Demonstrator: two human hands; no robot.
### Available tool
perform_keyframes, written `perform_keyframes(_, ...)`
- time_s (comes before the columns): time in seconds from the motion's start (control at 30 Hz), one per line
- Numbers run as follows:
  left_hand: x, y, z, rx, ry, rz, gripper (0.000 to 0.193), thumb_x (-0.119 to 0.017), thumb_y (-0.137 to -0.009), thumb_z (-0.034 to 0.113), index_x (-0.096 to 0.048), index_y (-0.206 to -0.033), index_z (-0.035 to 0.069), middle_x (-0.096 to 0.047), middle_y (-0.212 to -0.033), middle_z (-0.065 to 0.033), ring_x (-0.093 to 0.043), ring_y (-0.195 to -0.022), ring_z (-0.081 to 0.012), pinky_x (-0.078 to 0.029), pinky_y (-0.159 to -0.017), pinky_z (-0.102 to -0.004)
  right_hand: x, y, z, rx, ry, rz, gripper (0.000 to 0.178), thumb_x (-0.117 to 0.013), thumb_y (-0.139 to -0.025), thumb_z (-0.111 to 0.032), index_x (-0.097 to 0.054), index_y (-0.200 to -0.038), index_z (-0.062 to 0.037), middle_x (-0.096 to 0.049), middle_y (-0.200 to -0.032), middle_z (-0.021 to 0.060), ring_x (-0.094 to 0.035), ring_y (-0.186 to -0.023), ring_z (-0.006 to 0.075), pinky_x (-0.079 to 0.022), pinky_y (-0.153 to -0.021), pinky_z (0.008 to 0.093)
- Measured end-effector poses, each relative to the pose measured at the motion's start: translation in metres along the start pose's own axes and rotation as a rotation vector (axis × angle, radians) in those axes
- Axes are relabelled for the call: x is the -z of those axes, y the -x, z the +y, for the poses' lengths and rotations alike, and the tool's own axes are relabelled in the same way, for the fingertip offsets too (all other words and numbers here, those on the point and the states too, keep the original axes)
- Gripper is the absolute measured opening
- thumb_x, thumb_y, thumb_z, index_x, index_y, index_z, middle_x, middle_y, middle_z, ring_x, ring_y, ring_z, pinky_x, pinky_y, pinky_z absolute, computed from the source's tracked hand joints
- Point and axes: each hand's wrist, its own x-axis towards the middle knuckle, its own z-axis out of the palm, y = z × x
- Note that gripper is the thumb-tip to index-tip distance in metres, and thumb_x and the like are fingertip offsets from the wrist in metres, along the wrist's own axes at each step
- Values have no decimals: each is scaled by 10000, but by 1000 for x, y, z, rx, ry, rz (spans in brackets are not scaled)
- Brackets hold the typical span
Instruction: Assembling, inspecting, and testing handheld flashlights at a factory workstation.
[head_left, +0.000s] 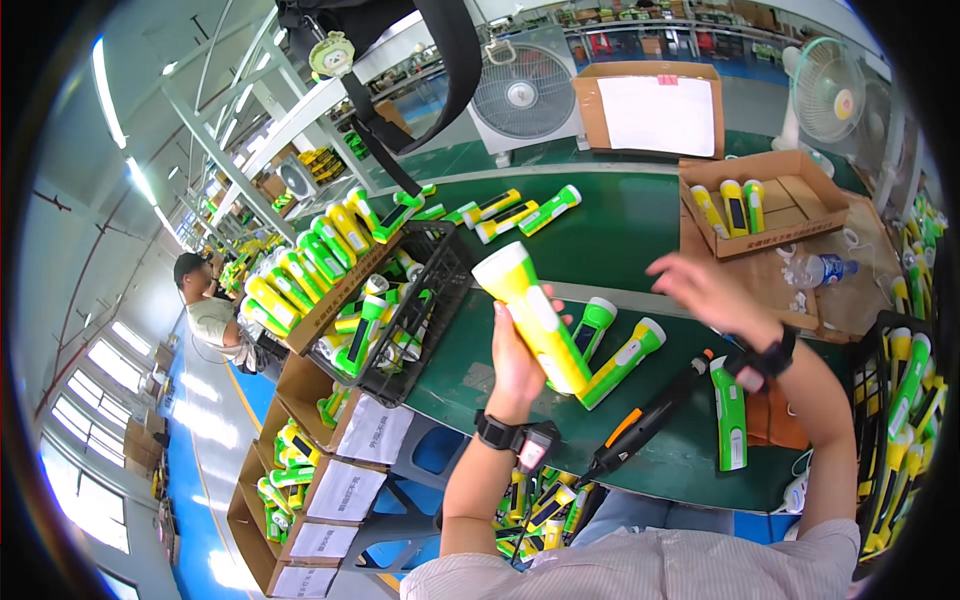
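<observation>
A yellow flashlight [540, 322] with a white head stands tilted in my left hand [515, 362], whose fingers wrap round its body, head end up and away to the left. Over the green table, to the right of it, hovers my right hand [712, 296], fingers apart and nothing seen in them. Just beyond the held flashlight lie a green flashlight [594, 322] and a yellow-green flashlight [622, 364]. Below my right hand an electric screwdriver [650, 424], black with orange parts, lies slantwise. Another green flashlight [730, 415] rests beside my right forearm.
A black crate [425, 300] full of flashlights stands at left, a cardboard tray of them on top. At right are an open carton [770, 225] with three flashlights, a plastic bottle [825, 268] and another filled crate [868, 400]. Several flashlights [508, 220] lie at the far side.
</observation>
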Motion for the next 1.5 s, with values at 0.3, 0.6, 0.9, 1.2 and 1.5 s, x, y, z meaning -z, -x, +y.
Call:
perform_keyframes(0.3, -51, 16, -34, 19, 347, -505, 491, -226, -938, 418, -325, -1257, 58, -503, -1110, -111, -497, -971, -216, -417, -871, -368, -72, 54, -35, 114, -519, -150, 597, -601, -803, -288, -245, -1216, -46, -523, -978, 163, -517, -981, 232, -398, -844, 333)
perform_keyframes(0.6, -82, 36, -18, -122, -160, -206, 542, -417, -884, 111, -162, -1362, 111, -438, -1201, -152, -515, -1022, -241, -461, -842, -349, -73, 76, -16, -151, -1427, -453, 482, -432, -842, -386, -419, -1146, -12, -516, -886, 132, -552, -710, 241, -491, -668, 400)
perform_keyframes(0.9, -78, 34, -19, -66, 24, -311, 665, -337, -853, 558, -291, -1311, 78, -497, -1073, -98, -525, -813, -182, -476, -731, -314, -78, 91, -39, -98, -1129, -348, 670, -602, -735, -425, -325, -1219, -53, -520, -855, 125, -549, -612, 215, -460, -526, 310)
perform_keyframes(1.2, -70, 32, -21, -181, 76, -548, 797, -707, -692, 391, -291, -1289, 64, -446, -1038, -35, -512, -876, -167, -435, -855, -364, -65, 94, -49, 478, 364, 465, 520, -690, -692, -164, -430, -1112, 2, -525, -789, 87, -537, -624, 244, -440, -547, 319)
perform_keyframes(1.5, -66, 47, -27, -11, 307, -497, 612, -723, -646, 175, -377, -1143, 88, -463, -1016, -52, -470, -1048, -219, -390, -923, -385, -48, 109, -57, 605, 1144, 723, 536, -686, -544, -146, -522, -1052, -96, -529, -797, 42, -512, -600, 188, -399, -493, 290)
